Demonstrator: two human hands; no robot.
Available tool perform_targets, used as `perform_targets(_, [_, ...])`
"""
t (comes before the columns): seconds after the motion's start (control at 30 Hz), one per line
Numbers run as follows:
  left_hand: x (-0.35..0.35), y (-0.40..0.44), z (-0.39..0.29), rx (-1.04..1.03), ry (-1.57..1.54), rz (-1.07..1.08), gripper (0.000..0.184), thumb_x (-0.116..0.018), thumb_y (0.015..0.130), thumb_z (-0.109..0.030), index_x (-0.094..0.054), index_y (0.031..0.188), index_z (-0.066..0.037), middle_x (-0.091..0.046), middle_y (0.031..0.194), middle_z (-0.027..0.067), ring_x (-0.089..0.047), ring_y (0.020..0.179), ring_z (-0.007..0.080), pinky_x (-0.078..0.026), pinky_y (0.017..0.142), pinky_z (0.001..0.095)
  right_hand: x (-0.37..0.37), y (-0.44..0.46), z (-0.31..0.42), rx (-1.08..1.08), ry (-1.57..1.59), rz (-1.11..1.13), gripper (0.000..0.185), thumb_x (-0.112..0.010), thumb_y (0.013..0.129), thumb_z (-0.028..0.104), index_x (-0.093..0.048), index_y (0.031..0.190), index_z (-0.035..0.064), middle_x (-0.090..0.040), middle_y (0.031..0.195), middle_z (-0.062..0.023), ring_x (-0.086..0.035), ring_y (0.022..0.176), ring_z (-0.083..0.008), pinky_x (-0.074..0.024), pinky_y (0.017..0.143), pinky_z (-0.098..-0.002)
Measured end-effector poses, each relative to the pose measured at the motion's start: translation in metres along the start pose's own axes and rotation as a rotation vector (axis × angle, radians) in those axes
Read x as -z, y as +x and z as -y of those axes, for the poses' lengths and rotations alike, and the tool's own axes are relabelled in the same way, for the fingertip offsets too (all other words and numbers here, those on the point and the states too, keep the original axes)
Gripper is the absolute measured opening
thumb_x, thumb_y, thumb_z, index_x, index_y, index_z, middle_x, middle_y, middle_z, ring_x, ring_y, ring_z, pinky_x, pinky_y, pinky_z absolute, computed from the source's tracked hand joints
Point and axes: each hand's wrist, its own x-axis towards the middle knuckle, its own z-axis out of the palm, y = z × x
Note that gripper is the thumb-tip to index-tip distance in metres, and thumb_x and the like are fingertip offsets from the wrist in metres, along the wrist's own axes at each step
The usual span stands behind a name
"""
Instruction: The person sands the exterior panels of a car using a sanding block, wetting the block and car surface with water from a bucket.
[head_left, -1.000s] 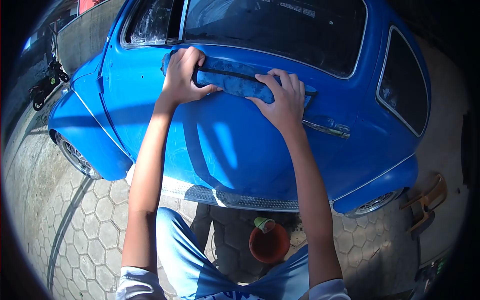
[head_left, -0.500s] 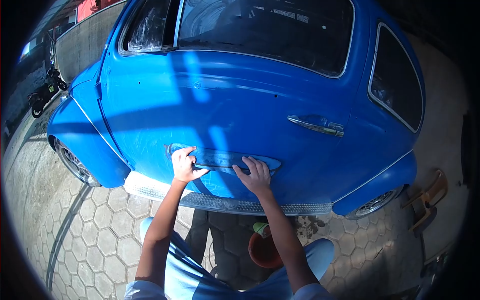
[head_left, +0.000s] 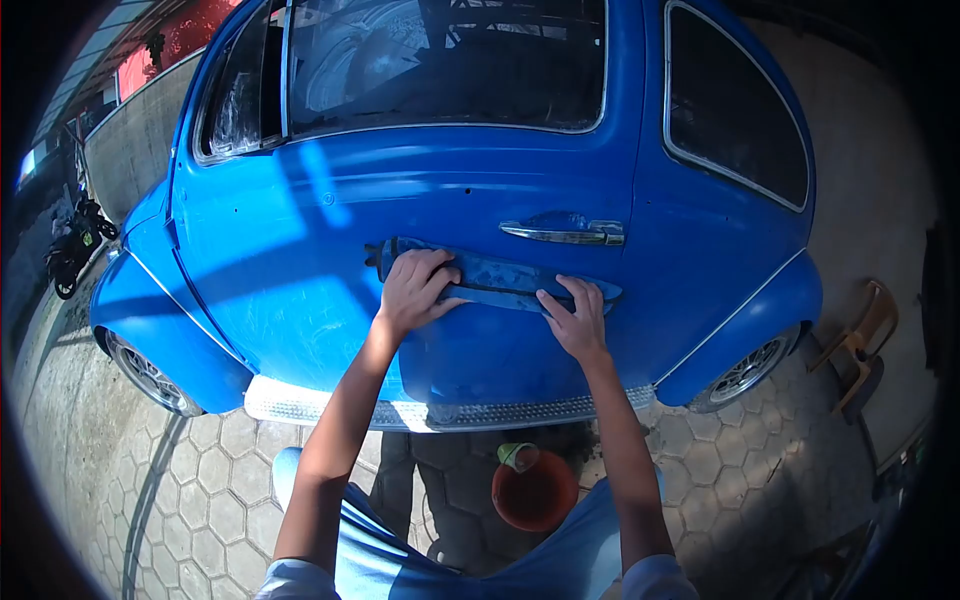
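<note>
A long blue sanding board [head_left: 500, 274] lies against the blue car door [head_left: 480, 350], tilted slightly down to the right, with dark sheet ends showing at its left tip. My left hand [head_left: 412, 290] grips the board near its left end, fingers curled over the top edge and thumb below. Toward the right end, my right hand [head_left: 578, 315] closes on it the same way. Just above the right part of the board is the chrome door handle [head_left: 565, 234].
A metallic running board [head_left: 420, 414] runs under the door. Below, between my legs, an orange bucket [head_left: 535, 524] stands on hexagonal pavers with a green cup [head_left: 517, 457] at its rim. A brown chair [head_left: 858, 345] is at right, a motorcycle [head_left: 75, 247] far left.
Both hands have slid the sanding board up and right across the door, closer to the handle. The camera view has also shifted, with the car appearing further left.
</note>
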Motion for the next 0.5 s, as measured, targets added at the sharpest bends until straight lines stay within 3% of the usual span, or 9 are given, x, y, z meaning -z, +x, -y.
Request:
perform_targets(0.2, [-0.092, 0.076, -0.087, -0.184, -0.020, -0.140, 0.028, -0.084, 0.078, -0.039, -0.071, 0.096, -0.021, -0.067, 0.115, -0.0015, -0.064, 0.107, 0.0204, -0.052, 0.097, 0.0385, 0.078, -0.044, -0.109, -0.091, -0.042, 0.033, 0.063, -0.092, 0.070, 0.005, -0.069, 0.126, 0.0228, -0.055, 0.140, -0.0128, -0.053, 0.128, -0.0374, -0.0450, 0.109, -0.0539])
perform_targets(0.33, [-0.150, 0.092, -0.159, -0.219, -0.155, -0.006, 0.029, -0.078, 0.082, -0.031, -0.069, 0.108, -0.021, -0.064, 0.124, -0.0019, -0.061, 0.114, 0.0190, -0.050, 0.101, 0.0371, 0.109, -0.111, -0.145, -0.213, -0.024, 0.060, 0.055, -0.086, 0.075, 0.001, -0.066, 0.123, 0.0147, -0.053, 0.142, -0.0169, -0.052, 0.130, -0.0414, -0.0390, 0.116, -0.0573])
perform_targets(0.4, [-0.175, 0.095, -0.191, -0.232, -0.208, 0.091, 0.030, -0.072, 0.086, -0.026, -0.067, 0.114, -0.017, -0.061, 0.129, 0.0007, -0.058, 0.120, 0.0203, -0.048, 0.104, 0.0377, 0.115, -0.147, -0.150, -0.398, -0.050, 0.085, 0.046, -0.079, 0.080, -0.004, -0.062, 0.121, 0.0069, -0.051, 0.142, -0.0204, -0.049, 0.135, -0.0447, -0.0317, 0.122, -0.0608])
perform_targets(0.5, [-0.189, 0.098, -0.208, -0.274, -0.228, 0.141, 0.026, -0.068, 0.090, -0.022, -0.065, 0.115, -0.014, -0.060, 0.130, 0.0033, -0.056, 0.123, 0.0221, -0.047, 0.106, 0.0384, 0.115, -0.170, -0.142, -0.500, -0.069, 0.095, 0.041, -0.074, 0.083, -0.006, -0.059, 0.121, 0.0021, -0.050, 0.144, -0.0224, -0.048, 0.138, -0.0462, -0.0278, 0.124, -0.0623])
